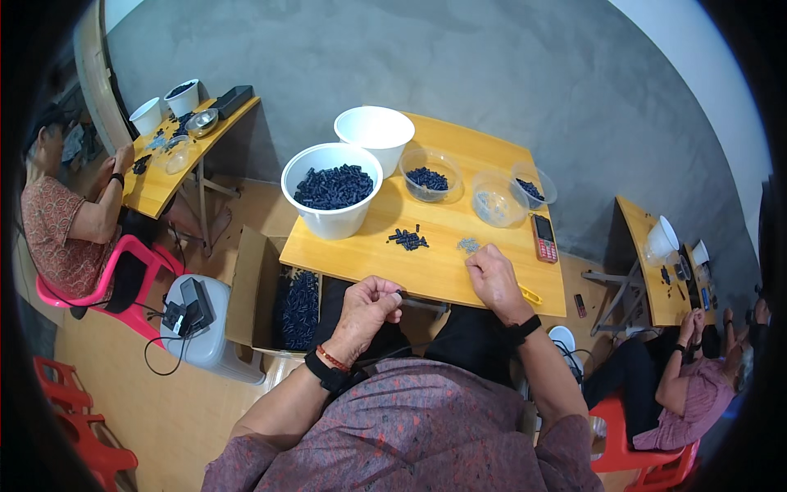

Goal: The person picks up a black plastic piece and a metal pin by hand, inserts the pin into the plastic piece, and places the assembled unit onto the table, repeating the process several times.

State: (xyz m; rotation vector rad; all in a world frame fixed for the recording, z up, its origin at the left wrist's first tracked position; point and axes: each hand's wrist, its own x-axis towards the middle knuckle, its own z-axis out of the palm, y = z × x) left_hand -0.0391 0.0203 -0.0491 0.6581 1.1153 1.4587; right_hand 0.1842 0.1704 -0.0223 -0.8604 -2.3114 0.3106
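My left hand [366, 318] is held at the near edge of the wooden table [459, 148], thumb and fingers pinched on a small black part [400, 293]. To its right, my right hand [496, 285] is closed above the table edge; whatever its fingertips hold is hidden. Just beyond that hand lies a little heap of tiny silvery pieces [468, 244]. A loose pile of short black cylindrical parts [407, 239] sits farther left on the tabletop. Beside my right wrist is a yellow-handled tool [531, 294], partly covered.
A white bucket [328, 223] full of black parts stands left, before another white bucket [385, 138]. Clear bowls [447, 193] and a red phone [544, 238] are at right. A cardboard box [248, 287] of black parts is below. Co-workers sit at tables on both sides.
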